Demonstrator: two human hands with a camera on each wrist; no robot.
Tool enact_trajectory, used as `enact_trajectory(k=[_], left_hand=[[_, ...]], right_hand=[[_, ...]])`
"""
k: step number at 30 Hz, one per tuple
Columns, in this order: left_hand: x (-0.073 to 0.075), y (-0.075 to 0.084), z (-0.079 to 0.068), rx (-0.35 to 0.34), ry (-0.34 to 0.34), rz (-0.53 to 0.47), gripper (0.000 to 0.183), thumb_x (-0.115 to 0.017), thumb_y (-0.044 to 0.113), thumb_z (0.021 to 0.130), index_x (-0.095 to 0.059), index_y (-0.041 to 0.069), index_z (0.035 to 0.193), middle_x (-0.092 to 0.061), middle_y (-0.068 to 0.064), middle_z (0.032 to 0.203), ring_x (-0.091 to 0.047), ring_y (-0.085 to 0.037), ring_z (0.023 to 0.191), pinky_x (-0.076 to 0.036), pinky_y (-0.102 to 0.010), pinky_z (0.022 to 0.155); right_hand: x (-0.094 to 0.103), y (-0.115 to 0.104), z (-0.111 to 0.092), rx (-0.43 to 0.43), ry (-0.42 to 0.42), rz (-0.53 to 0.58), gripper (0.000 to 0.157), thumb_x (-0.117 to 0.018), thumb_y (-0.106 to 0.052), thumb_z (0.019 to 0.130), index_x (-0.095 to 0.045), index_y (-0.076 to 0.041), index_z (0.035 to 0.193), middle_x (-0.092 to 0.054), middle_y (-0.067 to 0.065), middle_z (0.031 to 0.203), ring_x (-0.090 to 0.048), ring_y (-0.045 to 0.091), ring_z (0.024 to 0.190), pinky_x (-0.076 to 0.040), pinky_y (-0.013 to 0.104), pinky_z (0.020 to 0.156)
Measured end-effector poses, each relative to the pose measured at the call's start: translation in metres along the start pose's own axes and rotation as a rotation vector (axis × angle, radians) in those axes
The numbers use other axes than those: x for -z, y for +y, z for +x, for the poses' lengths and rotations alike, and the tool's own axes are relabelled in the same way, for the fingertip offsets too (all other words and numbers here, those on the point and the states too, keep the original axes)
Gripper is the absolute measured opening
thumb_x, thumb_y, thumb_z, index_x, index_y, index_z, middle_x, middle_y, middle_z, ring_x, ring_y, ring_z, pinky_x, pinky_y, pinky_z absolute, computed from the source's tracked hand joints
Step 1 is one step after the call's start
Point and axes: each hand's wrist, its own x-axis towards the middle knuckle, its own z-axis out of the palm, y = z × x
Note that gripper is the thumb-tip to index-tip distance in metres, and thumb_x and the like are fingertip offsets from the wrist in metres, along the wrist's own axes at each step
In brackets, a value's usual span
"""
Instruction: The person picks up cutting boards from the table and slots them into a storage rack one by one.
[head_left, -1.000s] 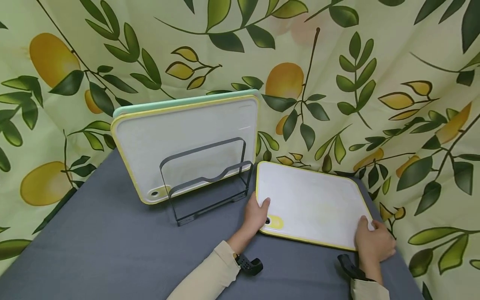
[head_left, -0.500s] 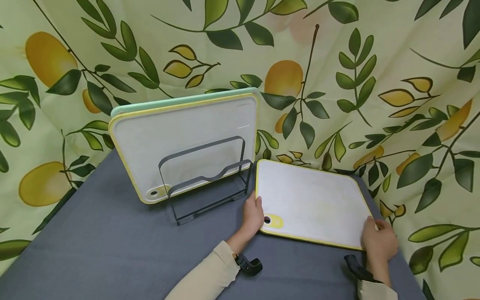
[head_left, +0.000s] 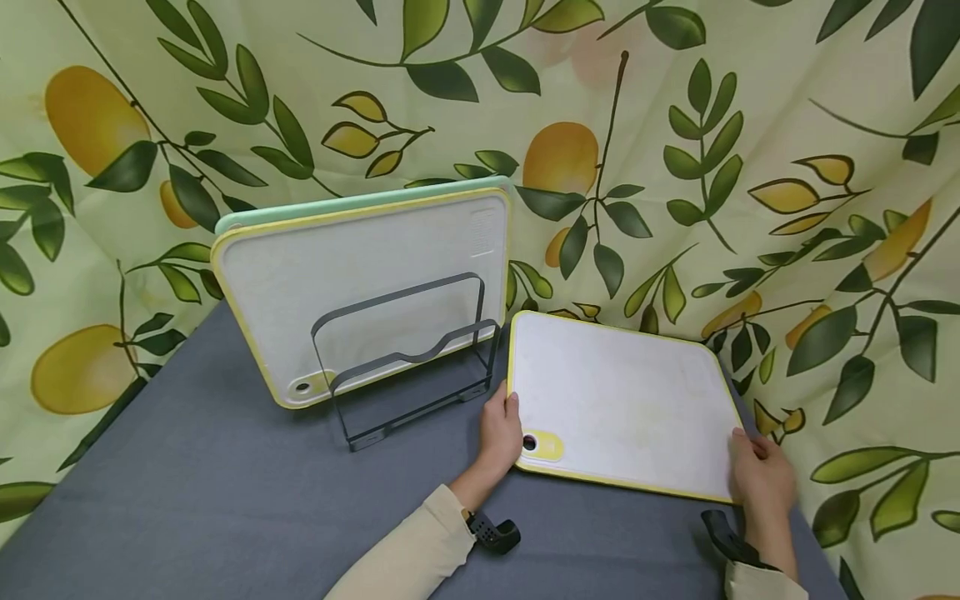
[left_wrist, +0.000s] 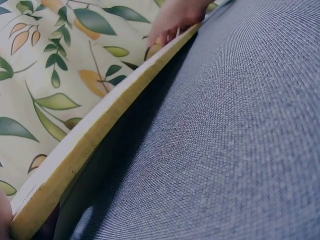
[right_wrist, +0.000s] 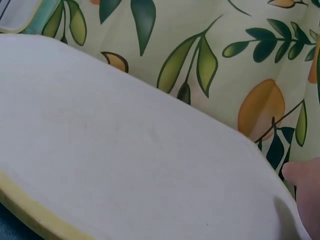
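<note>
A white cutting board with a yellow rim lies low over the table at the right. My left hand grips its left edge near the yellow corner patch, thumb above and fingers beneath. In the left wrist view, a dark gap shows under the board's long yellow edge, narrowing toward the far end. My right hand is at the board's right edge. In the right wrist view, its thumb lies just beyond that edge. Whether the right fingers hook under the board, I cannot tell.
Left of the board stands a dark metal rack. Another white, yellow-rimmed board leans upright in it, in front of a mint green board. A blue-grey cloth covers the table. Fruit-printed fabric hangs behind and at the right.
My right hand has slid right, its thumb moving from the board's top face out to the right edge. The left hand keeps its grip; the rack and its boards look unchanged.
</note>
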Motion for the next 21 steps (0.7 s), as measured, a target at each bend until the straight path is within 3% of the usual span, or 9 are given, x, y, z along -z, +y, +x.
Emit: enact_trajectory(k=[7, 13, 17, 21], left_hand=[[0.0029, 0.0003, -0.0006, -0.011, 0.020, -0.012, 0.034, -0.046, 0.009, 0.106, -0.060, 0.001, 0.136, -0.073, -0.016, 0.114, -0.069, -0.022, 0.099, -0.056, -0.036, 0.084], [0.0031, -0.0002, -0.0004, -0.026, 0.021, -0.054, 0.028, -0.048, 0.009, 0.105, -0.064, 0.002, 0.127, -0.072, -0.015, 0.093, -0.067, -0.016, 0.084, -0.053, -0.026, 0.071], [0.0020, -0.0009, 0.0007, -0.038, 0.007, -0.062, 0.026, -0.059, 0.012, 0.101, -0.065, 0.004, 0.125, -0.073, -0.012, 0.093, -0.068, -0.014, 0.080, -0.053, -0.025, 0.070], [0.0011, -0.0012, 0.0016, -0.046, -0.019, -0.059, 0.035, -0.069, 0.013, 0.095, -0.064, 0.006, 0.129, -0.076, -0.014, 0.106, -0.072, -0.016, 0.086, -0.057, -0.029, 0.077]], right_hand=[[-0.0014, 0.0039, 0.0050, 0.039, -0.040, -0.132, 0.085, -0.024, -0.062, 0.102, -0.038, 0.005, 0.151, -0.041, 0.038, 0.144, -0.038, 0.058, 0.128, -0.028, 0.066, 0.107], [-0.0047, 0.0065, 0.0040, -0.013, -0.024, -0.104, 0.090, -0.028, -0.069, 0.098, -0.042, 0.004, 0.149, -0.043, 0.038, 0.144, -0.042, 0.057, 0.124, -0.031, 0.066, 0.104], [-0.0051, 0.0075, 0.0040, -0.016, -0.003, -0.109, 0.089, -0.033, -0.068, 0.098, -0.043, 0.004, 0.149, -0.044, 0.038, 0.143, -0.045, 0.056, 0.121, -0.033, 0.065, 0.102], [-0.0061, 0.0078, 0.0049, -0.020, 0.021, -0.129, 0.089, -0.036, -0.069, 0.097, -0.044, 0.004, 0.148, -0.045, 0.037, 0.143, -0.047, 0.055, 0.121, -0.035, 0.063, 0.102]])
